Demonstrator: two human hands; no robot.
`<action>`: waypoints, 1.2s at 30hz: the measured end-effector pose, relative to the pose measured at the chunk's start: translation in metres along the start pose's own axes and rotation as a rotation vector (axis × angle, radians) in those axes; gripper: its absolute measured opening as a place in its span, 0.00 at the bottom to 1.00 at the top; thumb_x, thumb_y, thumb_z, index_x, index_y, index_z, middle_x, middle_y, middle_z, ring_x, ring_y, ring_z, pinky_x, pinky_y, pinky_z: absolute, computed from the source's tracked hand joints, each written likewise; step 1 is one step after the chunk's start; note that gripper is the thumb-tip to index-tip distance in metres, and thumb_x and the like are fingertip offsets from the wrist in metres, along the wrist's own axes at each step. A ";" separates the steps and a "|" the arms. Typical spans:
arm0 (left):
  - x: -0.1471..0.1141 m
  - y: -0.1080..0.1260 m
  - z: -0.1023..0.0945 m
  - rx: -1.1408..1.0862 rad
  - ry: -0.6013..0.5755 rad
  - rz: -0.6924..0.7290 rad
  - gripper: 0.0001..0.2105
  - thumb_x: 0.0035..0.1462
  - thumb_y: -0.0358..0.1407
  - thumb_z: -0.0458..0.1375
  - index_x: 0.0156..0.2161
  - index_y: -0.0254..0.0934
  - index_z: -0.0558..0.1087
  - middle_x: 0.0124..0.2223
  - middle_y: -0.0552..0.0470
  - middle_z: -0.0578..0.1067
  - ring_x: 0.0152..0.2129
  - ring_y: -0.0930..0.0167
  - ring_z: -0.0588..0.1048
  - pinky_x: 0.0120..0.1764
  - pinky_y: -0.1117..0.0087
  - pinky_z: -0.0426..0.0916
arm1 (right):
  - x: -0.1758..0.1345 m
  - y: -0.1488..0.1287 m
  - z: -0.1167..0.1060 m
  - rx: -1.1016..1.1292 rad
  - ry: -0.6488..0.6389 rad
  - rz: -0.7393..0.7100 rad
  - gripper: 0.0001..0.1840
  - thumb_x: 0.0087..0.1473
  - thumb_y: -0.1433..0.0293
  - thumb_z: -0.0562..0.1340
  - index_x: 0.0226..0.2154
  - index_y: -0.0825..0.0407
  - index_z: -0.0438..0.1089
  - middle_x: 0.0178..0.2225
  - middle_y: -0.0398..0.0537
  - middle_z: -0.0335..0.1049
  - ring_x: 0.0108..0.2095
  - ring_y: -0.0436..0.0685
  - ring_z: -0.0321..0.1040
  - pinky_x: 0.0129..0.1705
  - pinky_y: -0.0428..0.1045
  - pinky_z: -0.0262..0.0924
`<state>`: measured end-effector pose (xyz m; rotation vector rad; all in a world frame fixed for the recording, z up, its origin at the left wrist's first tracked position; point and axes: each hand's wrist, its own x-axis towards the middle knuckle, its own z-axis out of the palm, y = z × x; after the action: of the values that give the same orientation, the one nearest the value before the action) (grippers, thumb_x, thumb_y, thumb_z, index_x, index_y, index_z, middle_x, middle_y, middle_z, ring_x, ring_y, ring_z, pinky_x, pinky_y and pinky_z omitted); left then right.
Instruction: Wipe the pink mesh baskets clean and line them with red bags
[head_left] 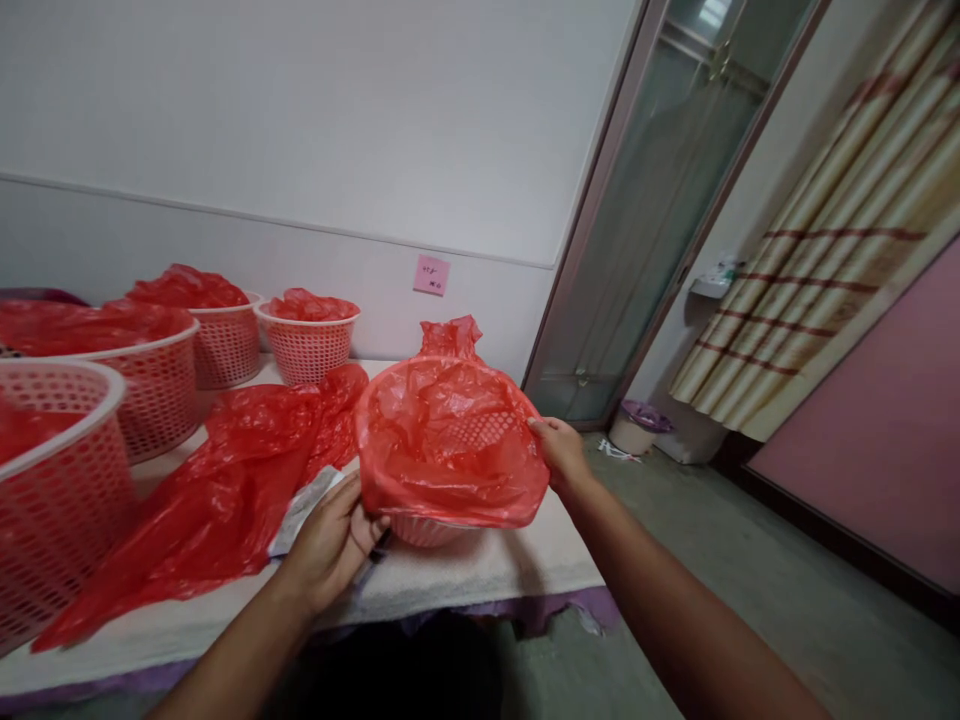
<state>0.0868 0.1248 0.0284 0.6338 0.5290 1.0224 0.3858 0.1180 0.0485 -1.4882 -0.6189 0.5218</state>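
Observation:
A round plastic basket (427, 530) stands on the white cloth in front of me, lined with a red plastic bag (457, 465). The bag folds over most of the rim, and a crumpled tuft of it sticks up at the back. My right hand (556, 450) grips the right side of the rim, thumb on top of the plastic. At the lower left, my left hand (341, 535) is closed on the basket's edge, some fingers hidden beneath it. Loose red plastic bags (232, 470) lie spread to the left, partly over a greyish cloth (307, 510).
Several white-rimmed baskets (311, 345) with red bags in them crowd the left side. A pink note (431, 274) is stuck on the white wall. To the right are a glass-fronted door (645, 230), a small bin (636, 427) on the floor and a striped curtain (810, 270).

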 end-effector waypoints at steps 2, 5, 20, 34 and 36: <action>0.001 -0.006 -0.002 -0.030 -0.036 0.062 0.06 0.59 0.27 0.56 0.39 0.35 0.73 0.36 0.52 0.78 0.27 0.74 0.77 0.31 0.72 0.76 | 0.002 0.001 0.002 0.041 -0.002 0.020 0.06 0.40 0.66 0.62 0.22 0.50 0.64 0.17 0.41 0.68 0.19 0.53 0.64 0.21 0.46 0.58; 0.003 -0.011 -0.005 0.048 -0.031 0.072 0.05 0.53 0.27 0.61 0.36 0.35 0.72 0.33 0.53 0.77 0.25 0.75 0.76 0.30 0.74 0.75 | 0.005 0.002 0.003 0.109 -0.024 0.059 0.05 0.40 0.67 0.62 0.22 0.50 0.64 0.18 0.42 0.70 0.20 0.54 0.67 0.23 0.47 0.61; -0.020 -0.026 0.037 0.161 0.086 -0.027 0.08 0.52 0.34 0.65 0.34 0.35 0.70 0.32 0.50 0.76 0.29 0.70 0.78 0.26 0.74 0.74 | -0.007 0.007 0.011 0.399 -0.234 0.091 0.12 0.44 0.62 0.67 0.28 0.52 0.68 0.27 0.43 0.73 0.25 0.50 0.67 0.30 0.46 0.64; 0.012 -0.035 0.006 0.360 0.115 0.050 0.17 0.38 0.39 0.70 0.29 0.35 0.68 0.28 0.55 0.75 0.22 0.75 0.75 0.21 0.78 0.68 | -0.015 0.007 -0.022 0.108 -0.051 -0.095 0.14 0.42 0.60 0.64 0.31 0.51 0.67 0.28 0.42 0.67 0.25 0.49 0.63 0.23 0.44 0.55; 0.012 -0.037 -0.002 0.394 0.134 0.044 0.18 0.37 0.41 0.70 0.30 0.34 0.69 0.32 0.52 0.77 0.22 0.75 0.74 0.20 0.77 0.67 | -0.023 -0.003 -0.027 0.051 -0.024 -0.211 0.14 0.42 0.64 0.65 0.34 0.51 0.70 0.31 0.42 0.68 0.27 0.50 0.64 0.26 0.45 0.56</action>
<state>0.1125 0.1223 -0.0004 0.9317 0.8484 1.0142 0.3868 0.0829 0.0502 -1.3516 -0.7666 0.3897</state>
